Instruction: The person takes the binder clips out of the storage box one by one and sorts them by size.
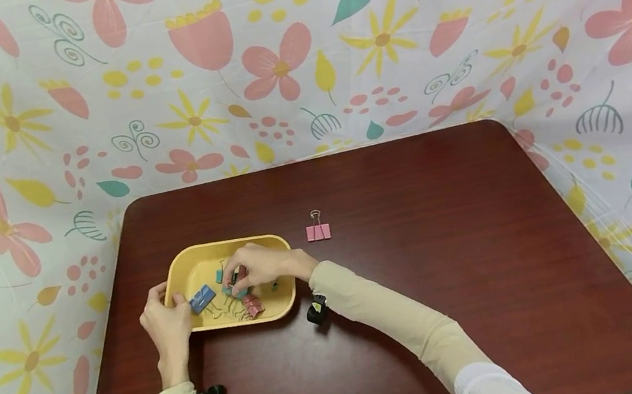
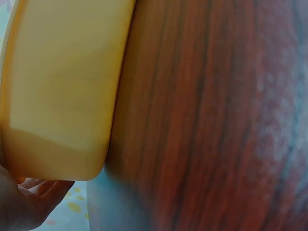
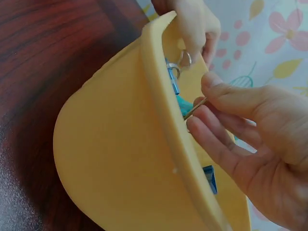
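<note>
My left hand point(image 1: 164, 318) grips the left end of a yellow plastic bin point(image 1: 234, 243), thumb at the rim and fingers around the outside. In the left wrist view the fingers reach under the bin's point(image 2: 57, 96) near end. My right hand point(image 1: 259, 265) is down inside the bin. Its thumb and fingers pinch the thin metal handle of a teal binder clip point(image 3: 182, 105), seen in the right wrist view. Around it in the bin lie a blue binder clip point(image 1: 202, 298) close to the left thumb, a red binder clip point(image 1: 253, 306) and several more, partly hidden by the right hand.
A pink binder clip point(image 1: 318, 232) lies on the dark wood table point(image 1: 451, 238), just right of the bin's far corner. A flower-patterned cloth point(image 1: 325, 52) hangs behind and along the table's sides. Black wrist cameras sit on both forearms.
</note>
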Available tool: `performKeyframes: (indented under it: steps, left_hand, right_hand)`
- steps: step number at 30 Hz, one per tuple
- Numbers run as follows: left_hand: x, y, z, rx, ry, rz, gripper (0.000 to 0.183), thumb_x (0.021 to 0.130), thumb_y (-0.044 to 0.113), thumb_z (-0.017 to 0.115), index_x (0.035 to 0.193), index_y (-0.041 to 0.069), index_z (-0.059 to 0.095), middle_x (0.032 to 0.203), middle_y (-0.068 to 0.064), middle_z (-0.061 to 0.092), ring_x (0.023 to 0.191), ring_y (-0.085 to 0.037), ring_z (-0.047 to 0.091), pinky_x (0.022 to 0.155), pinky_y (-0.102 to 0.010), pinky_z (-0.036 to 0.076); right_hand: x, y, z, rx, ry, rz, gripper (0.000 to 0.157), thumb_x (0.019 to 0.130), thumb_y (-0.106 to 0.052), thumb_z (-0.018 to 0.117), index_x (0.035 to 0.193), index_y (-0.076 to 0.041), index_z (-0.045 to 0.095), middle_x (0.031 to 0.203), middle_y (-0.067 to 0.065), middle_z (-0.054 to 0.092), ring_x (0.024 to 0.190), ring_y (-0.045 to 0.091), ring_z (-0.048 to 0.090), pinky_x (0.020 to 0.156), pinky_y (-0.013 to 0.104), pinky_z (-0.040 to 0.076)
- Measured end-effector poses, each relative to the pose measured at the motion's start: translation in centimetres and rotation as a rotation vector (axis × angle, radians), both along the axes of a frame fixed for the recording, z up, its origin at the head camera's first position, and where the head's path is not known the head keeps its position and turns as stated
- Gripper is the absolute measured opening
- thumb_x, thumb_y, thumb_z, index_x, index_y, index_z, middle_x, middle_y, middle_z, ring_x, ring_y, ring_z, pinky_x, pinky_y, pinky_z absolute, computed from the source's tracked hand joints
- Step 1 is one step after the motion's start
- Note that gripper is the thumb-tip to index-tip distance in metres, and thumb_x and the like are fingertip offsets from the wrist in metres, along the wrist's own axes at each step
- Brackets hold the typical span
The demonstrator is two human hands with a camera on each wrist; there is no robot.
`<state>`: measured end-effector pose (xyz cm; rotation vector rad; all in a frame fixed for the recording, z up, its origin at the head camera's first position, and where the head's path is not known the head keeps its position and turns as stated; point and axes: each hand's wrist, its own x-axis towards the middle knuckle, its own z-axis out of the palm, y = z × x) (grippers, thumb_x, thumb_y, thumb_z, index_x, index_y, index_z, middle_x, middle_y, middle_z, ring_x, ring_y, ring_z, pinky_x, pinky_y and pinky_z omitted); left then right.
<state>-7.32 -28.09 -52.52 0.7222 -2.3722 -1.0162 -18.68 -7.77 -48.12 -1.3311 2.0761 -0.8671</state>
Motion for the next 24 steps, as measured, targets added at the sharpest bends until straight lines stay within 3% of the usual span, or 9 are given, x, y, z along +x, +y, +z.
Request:
performKeyframes:
  steps: [8, 14, 24]
  left_hand:
    - [-0.47, 0.12, 0.15, 0.029, -0.011, -0.006, 0.034, 0.090, 0.006, 0.057, 0.121, -0.005, 0.066, 0.113, -0.028, 0.070, 0.110, -0.050, 0.057, 0.098, -0.057, 0.040]
    - [-0.63, 0.25, 0.34, 0.040, -0.015, -0.015, 0.035, 0.091, 0.006, 0.056, 0.122, -0.006, 0.065, 0.114, -0.029, 0.070, 0.109, -0.050, 0.056, 0.097, -0.057, 0.040]
    - [-0.02, -0.07, 0.11, 0.063, -0.031, 0.001, 0.035, 0.092, 0.008, 0.057, 0.123, -0.005, 0.065, 0.115, -0.028, 0.069, 0.112, -0.050, 0.055, 0.099, -0.057, 0.039]
  right_hand:
    - [0.22, -0.06, 0.05, -0.090, 0.079, -0.121, 0.007, 0.088, -0.021, 0.079, 0.091, -0.014, 0.079, 0.088, -0.006, 0.078, 0.076, -0.006, 0.065, 0.074, 0.009, 0.050]
    - [0.36, 0.14, 0.39, -0.145, 0.084, -0.222, 0.009, 0.093, -0.018, 0.073, 0.094, -0.013, 0.080, 0.083, -0.006, 0.077, 0.072, -0.006, 0.064, 0.071, 0.010, 0.050]
    - [-0.20, 0.82, 0.62, -0.210, 0.093, -0.250, 0.015, 0.098, -0.016, 0.067, 0.103, -0.008, 0.078, 0.089, -0.002, 0.078, 0.073, -0.003, 0.066, 0.071, 0.011, 0.051]
